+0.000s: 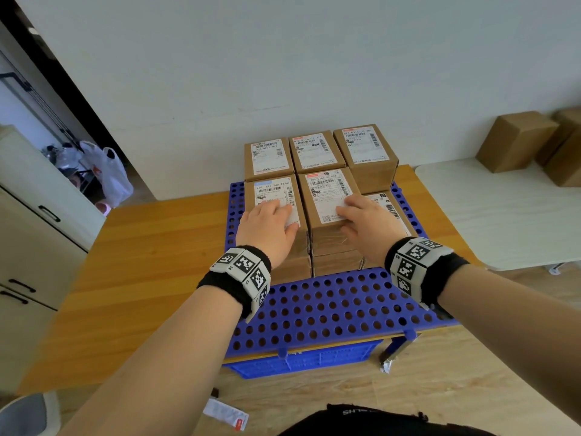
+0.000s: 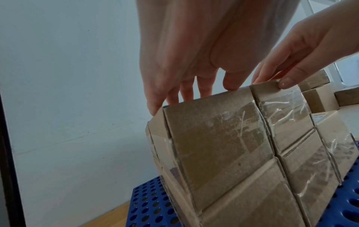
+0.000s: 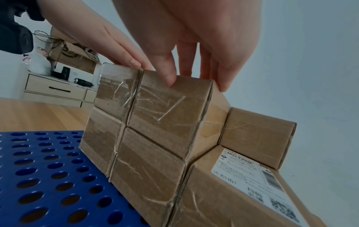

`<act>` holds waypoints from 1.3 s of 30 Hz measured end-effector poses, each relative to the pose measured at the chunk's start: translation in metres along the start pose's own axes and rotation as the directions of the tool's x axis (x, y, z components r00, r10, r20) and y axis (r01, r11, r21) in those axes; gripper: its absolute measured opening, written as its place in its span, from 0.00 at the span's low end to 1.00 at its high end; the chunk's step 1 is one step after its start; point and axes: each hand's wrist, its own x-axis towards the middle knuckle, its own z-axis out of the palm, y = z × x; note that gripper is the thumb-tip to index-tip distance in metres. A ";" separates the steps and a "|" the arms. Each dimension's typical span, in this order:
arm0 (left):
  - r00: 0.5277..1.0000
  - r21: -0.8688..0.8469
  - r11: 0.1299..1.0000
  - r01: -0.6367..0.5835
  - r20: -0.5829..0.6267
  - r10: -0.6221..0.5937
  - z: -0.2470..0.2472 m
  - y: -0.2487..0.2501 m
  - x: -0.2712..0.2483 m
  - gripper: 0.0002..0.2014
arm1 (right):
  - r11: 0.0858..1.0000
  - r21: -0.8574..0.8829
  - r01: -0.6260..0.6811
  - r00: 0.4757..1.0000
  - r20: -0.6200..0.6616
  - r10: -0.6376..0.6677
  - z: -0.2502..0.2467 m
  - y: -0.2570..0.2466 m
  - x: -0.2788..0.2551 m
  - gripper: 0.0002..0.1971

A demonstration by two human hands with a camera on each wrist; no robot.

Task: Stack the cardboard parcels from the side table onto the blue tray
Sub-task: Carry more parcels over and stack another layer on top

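Two hands lie on the upper layer of cardboard parcels on the blue tray [image 1: 330, 306]. The left hand [image 1: 270, 228] rests flat on the front-left parcel [image 1: 276, 196], fingers straight across its shipping label, fingertips at the edges in the left wrist view, gripping nothing. Just to its right, the right hand [image 1: 366, 221] lies on the front-middle parcel [image 1: 327, 193]; in the right wrist view its thumb presses the near taped face while the fingers reach over the far side, a loose hold round the top rather than a firm grip. The two parcels touch side by side, each sitting on a lower parcel. Beyond the fingertips stand three more labelled parcels in a back row [image 1: 317, 149]. Right of the right hand, a lower parcel [image 1: 388, 204] shows its label with nothing on top of it.

This looks like the settling step: squaring the newly placed parcel against its neighbours. Well off to the right of the right hand, plain parcels [image 1: 515, 140] wait on the white side table [image 1: 490, 215]. The next move likely calls for both hands to let go, reach right, and bring a parcel to the open spot beside the right hand, set flush so the stack stays even.
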 end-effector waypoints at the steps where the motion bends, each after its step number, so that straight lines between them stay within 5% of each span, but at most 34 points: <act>1: 1.000 0.000 1.000 -0.003 -0.004 0.003 -0.001 0.000 0.000 0.24 | 1.000 0.006 -0.007 1.000 -0.010 0.007 0.001 -0.001 0.000 0.18; 12: 0.997 0.000 0.999 0.052 0.062 -0.052 -0.016 0.012 0.007 0.22 | 0.993 0.093 -0.069 0.998 0.002 0.069 -0.006 -0.007 -0.005 0.22; 17: 0.999 -0.023 0.999 -0.038 0.011 0.038 -0.022 0.040 0.012 0.22 | 0.988 0.115 -0.108 0.993 -0.035 0.112 -0.019 0.004 -0.020 0.23; 26: 0.972 -0.094 0.968 -0.235 0.003 0.236 -0.031 0.159 0.027 0.21 | 0.957 0.150 -0.249 0.958 -0.104 0.266 -0.067 0.089 -0.074 0.22; 39: 0.911 -0.181 0.898 -0.401 0.023 0.412 -0.039 0.365 0.063 0.23 | 0.879 0.157 -0.450 0.841 -0.257 0.476 -0.154 0.238 -0.184 0.22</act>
